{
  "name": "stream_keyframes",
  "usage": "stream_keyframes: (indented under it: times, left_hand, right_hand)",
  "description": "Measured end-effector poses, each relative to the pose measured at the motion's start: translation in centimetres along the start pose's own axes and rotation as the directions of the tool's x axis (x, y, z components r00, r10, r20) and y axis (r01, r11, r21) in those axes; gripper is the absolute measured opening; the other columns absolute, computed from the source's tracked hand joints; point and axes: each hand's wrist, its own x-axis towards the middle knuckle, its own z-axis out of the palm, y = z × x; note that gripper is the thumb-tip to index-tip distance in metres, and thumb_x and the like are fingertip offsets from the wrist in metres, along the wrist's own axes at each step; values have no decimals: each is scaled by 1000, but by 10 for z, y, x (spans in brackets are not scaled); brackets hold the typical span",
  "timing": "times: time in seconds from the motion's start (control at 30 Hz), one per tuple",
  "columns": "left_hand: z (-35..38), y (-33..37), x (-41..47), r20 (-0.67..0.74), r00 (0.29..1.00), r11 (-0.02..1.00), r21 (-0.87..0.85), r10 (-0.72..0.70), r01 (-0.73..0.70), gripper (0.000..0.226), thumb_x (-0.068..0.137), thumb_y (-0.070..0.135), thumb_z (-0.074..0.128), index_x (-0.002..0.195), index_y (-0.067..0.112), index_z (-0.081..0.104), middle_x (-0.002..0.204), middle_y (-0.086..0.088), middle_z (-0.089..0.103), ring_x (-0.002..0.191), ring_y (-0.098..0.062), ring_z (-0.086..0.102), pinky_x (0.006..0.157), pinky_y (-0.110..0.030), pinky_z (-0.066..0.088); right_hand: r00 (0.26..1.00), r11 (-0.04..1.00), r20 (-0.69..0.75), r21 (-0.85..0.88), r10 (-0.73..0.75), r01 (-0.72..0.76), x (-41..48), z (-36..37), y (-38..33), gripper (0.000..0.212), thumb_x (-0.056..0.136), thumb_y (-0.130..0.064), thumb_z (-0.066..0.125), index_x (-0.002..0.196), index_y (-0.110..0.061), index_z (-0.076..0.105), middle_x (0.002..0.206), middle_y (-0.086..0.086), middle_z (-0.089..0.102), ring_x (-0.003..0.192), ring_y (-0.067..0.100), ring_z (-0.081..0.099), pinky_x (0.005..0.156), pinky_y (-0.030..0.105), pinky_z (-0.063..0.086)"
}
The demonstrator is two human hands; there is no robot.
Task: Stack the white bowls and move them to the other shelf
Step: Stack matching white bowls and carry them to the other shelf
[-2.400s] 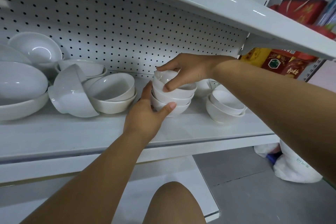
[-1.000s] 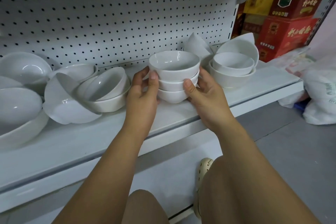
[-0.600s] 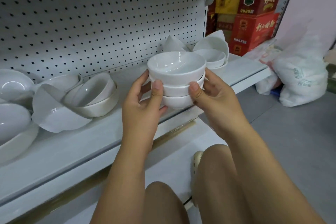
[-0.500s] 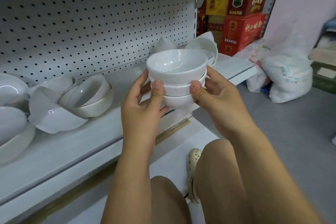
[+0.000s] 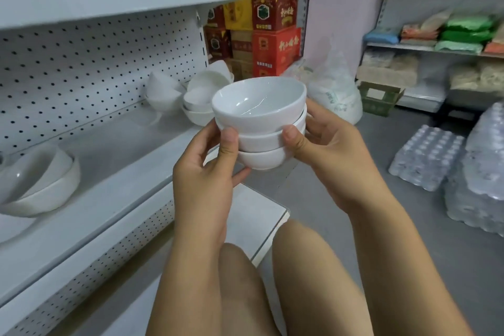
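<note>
The stack of three white bowls (image 5: 259, 123) is in the air, held between both hands in front of the person's knees. It is clear of the front edge of the white shelf (image 5: 114, 161) on the left. The left grip (image 5: 204, 180) closes on the stack's left side, with its thumb (image 5: 229, 142) laid up the near wall of the lower two bowls. The right grip (image 5: 330, 163) closes on the right side in the same way, with its thumb (image 5: 293, 139) on the middle bowl. The other fingers of each hand go round behind or beneath the stack and are mostly hidden.

The stack lies dead centre between the two grips, so neither hand is nearer. Its axis stands roughly upright, with the top bowl's mouth open upward. The coming move seems to turn on what lies to the right. A second shelf unit (image 5: 425, 49) stands there, well apart across the grey floor, with packets on it. Packs of bottled water (image 5: 428, 161) lie on the floor in front of it. Whether that unit is the target cannot be told.

Half a second ago the stack was over the shelf's front edge, with the pegboard filling the view. Since then the view has swung right and the stack has come away from the shelf. The far shelves and the water packs have come into sight, and the hold has not changed. The other small bowls (image 5: 196, 101) remain at the back of the shelf.
</note>
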Motion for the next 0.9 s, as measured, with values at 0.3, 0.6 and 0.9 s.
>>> stream_keyframes:
  times: [0.3, 0.6, 0.9]
  left_hand:
    - [103, -28, 77, 127, 983, 990, -25, -134, 138, 32, 88, 52, 66, 110, 31, 75, 124, 4, 71, 118, -19, 68, 81, -42, 63]
    - [272, -41, 197, 294, 899, 945, 46, -323, 325, 49, 80, 55, 67, 118, 25, 71, 126, 3, 71, 115, -12, 69, 85, -48, 62]
    - [429, 46, 234, 526, 727, 882, 107, -441, 458, 34, 82, 54, 68, 104, 29, 74, 120, 2, 74, 115, -20, 70, 85, -48, 62]
  right_hand:
    - [979, 999, -199, 4, 35, -35, 57, -97, 16, 59, 85, -19, 69, 142, -13, 55, 130, 0, 71, 121, 15, 67, 97, 31, 55]
    - [893, 994, -437, 29, 106, -104, 157, -236, 3, 71, 84, -8, 70, 150, -8, 46, 144, 5, 62, 137, 21, 56, 115, 48, 44]
    - [731, 981, -675, -53, 103, -187, 191, -325, -140, 71, 84, -10, 75, 150, -14, 47, 144, -3, 62, 136, 11, 55, 118, 45, 42]
